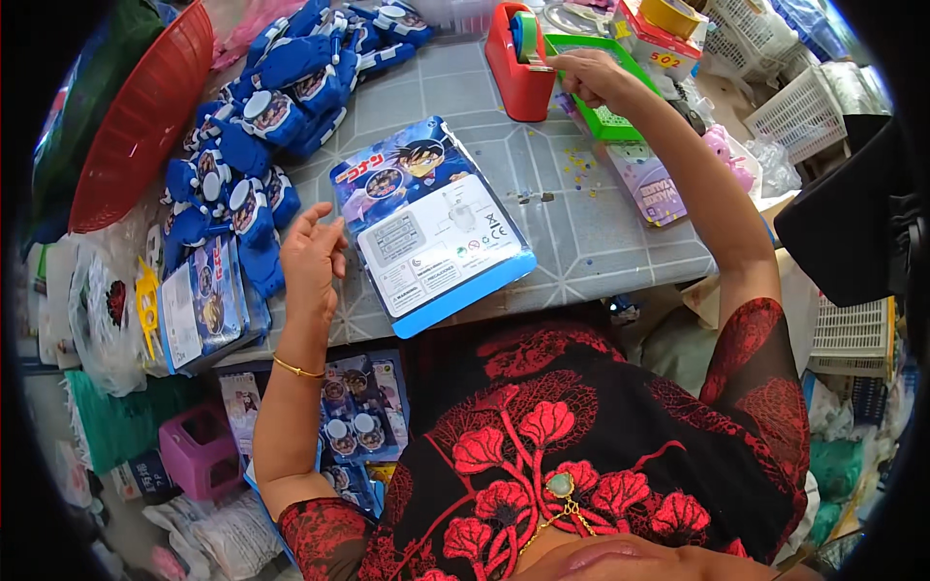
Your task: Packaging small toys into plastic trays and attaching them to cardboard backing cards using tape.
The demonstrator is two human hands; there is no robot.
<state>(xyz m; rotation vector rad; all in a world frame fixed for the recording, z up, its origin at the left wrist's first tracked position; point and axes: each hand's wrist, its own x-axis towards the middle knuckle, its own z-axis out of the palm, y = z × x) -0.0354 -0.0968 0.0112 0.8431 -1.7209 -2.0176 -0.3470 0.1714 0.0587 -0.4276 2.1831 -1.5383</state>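
My right hand (593, 77) reaches to the cutting end of a red tape dispenser (508, 70) at the far side of the table. Its fingers are pinched together at the loose end of the clear tape, beside the tape roll (524, 39). My left hand (315, 254) is held with loosely bent fingers apart and nothing in them, just left of the printed cards. Those blue and white cards (431, 228), with a cartoon figure on top, lie tilted on the table before me. The stack's lower edge is plain blue.
A heap of blue and white toy watches (262, 126) covers the left back. More printed cards (203, 305) are stacked at the left edge. Beyond the dispenser are a green tray (605, 121) and a purple package (651, 189). A red basket (145, 116) leans at far left.
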